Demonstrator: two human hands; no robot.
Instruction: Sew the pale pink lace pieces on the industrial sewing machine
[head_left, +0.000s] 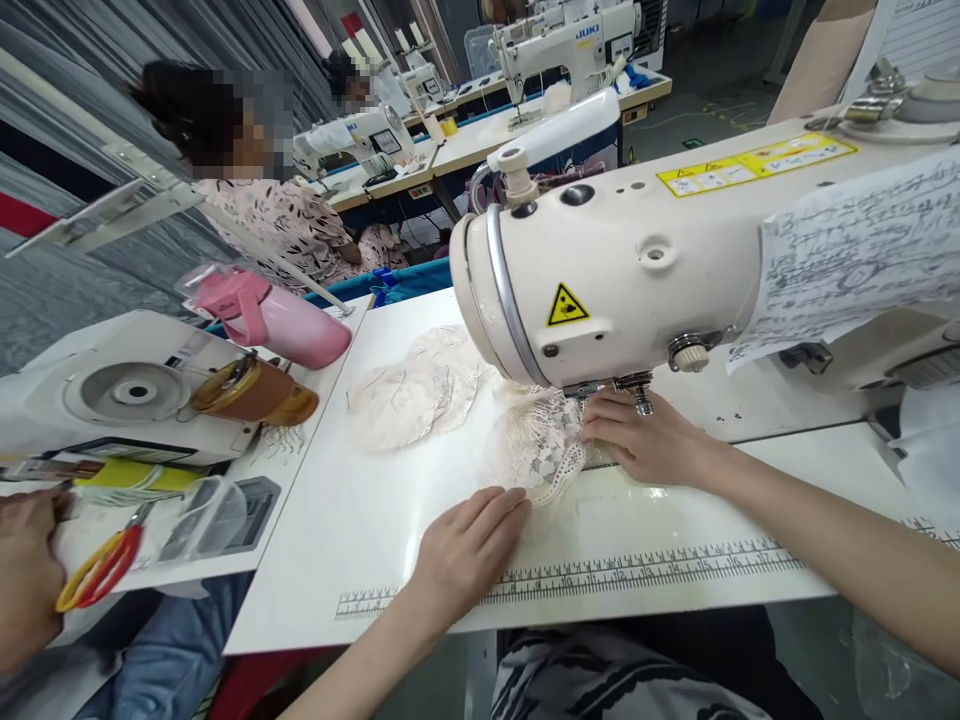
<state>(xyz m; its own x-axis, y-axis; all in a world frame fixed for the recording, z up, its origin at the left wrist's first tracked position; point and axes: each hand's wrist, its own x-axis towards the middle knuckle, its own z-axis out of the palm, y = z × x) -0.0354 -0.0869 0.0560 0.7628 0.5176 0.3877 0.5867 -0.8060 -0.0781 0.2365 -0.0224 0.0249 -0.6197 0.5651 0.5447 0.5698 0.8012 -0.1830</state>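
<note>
Head view, left hand (469, 545) flat at lace piece (536, 450) edge, right hand (645, 440) pressing it

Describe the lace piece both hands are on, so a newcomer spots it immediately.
Start at the big cream sewing machine head. Directly under its needle lies a cream scalloped lace piece, pinned between the left hand and right hand. Unlike the stack of round cream lace pieces beyond, it is touched.

Both forearms are bare all the way up, no sleeves, no watch, no rings or gloves on the left hand (469, 545) or the right hand (649, 440). Fingernails look short and plain. Below the front edge of the sewing table (360, 520) there's dark clothing with a pale streaky, wavy print across the lap.
</note>
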